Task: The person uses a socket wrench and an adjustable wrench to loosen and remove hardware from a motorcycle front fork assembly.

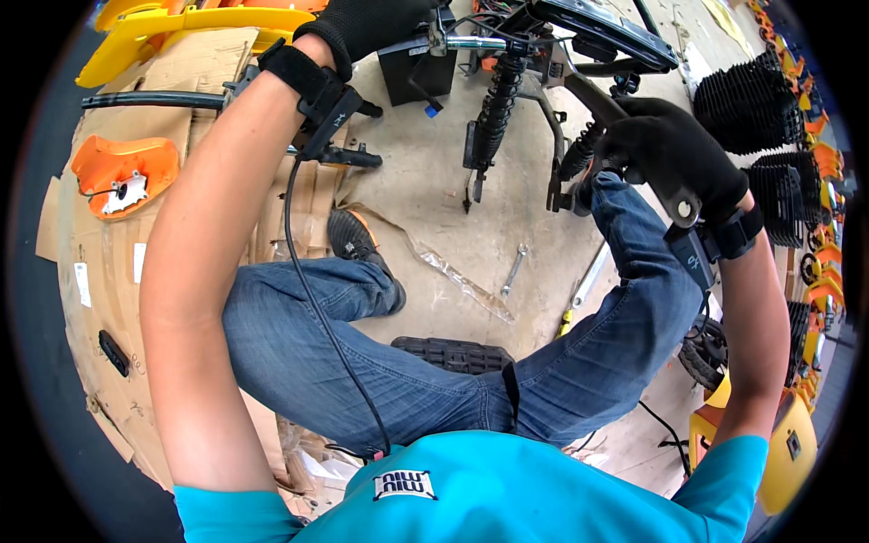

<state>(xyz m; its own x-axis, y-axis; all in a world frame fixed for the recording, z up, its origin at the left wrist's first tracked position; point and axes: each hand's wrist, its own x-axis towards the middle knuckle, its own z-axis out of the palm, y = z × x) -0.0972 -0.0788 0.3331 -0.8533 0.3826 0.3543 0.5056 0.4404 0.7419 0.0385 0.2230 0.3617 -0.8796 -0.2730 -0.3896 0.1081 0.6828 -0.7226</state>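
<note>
My left hand [385, 32], in a black glove, is closed at the top edge, beside a chrome rod [477, 42] with a short upright metal piece on it. What its fingers grip is partly cut off. My right hand [679, 149], also gloved, wraps round a dark flat metal bar [685, 208] whose near end has a round hole. The bar's far end reaches toward a black metal vehicle frame [602, 18]. From that frame hangs a black coil-spring shock absorber [502, 100], and a second shock absorber [579, 154] stands near my right knee.
On the floor lie a wrench [516, 269], a long silver tool [590, 276] and a plastic strip [453, 276]. An orange shell [127, 176] rests on cardboard [100, 299] at left. A black box [416, 77] stands beyond. Ribbed black parts [747, 95] line the right side.
</note>
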